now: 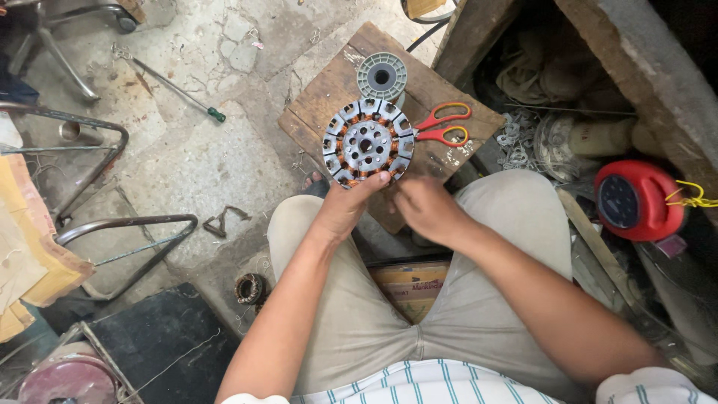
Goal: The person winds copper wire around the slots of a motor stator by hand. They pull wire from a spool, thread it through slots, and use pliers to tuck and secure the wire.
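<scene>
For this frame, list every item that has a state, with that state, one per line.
left hand: gripping the stator's lower edge
right hand: fingers curled, just beside the stator, grip unclear
stator: held tilted up over the wooden board, copper windings in its slots
scissors: lying shut on the wooden board
wire spool: lying flat on the board, untouched
screwdriver: lying on the floor
red cable reel: resting on its side
</scene>
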